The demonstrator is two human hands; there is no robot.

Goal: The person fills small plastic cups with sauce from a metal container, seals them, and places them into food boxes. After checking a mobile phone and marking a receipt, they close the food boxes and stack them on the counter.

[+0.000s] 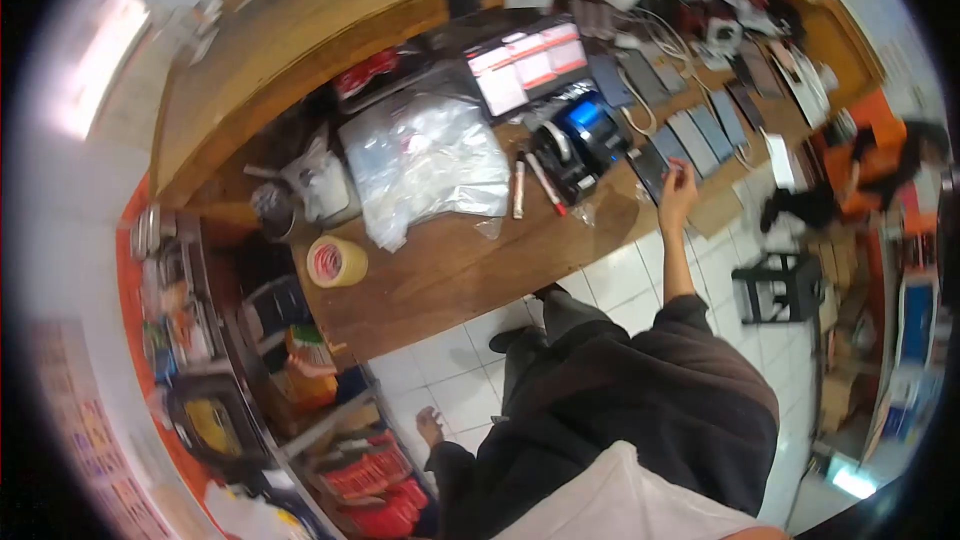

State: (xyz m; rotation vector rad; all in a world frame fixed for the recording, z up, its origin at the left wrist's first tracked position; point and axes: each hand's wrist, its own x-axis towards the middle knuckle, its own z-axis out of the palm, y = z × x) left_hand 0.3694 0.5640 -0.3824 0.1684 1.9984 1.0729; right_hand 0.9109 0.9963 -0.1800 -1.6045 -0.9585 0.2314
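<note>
My right hand (679,192) is over the front edge of the wooden table, its fingers curled together beside a row of flat, dark slabs that look like phones or phone boxes. The nearest dark slab (648,168) lies just left of my fingertips, and a grey one (689,137) lies beyond them. Whatever the fingers pinch, if anything, is too small to make out. Low at my side hangs my left hand (430,427), its fingers loosely apart and holding nothing, above the tiled floor.
The wooden table (430,295) carries a tape roll (337,262), plastic bags (430,160), a black-and-blue device (585,135), markers and a lit screen (528,68). A shelf overhangs its back. A black stool (778,287) and a person in dark clothes (890,175) are at right.
</note>
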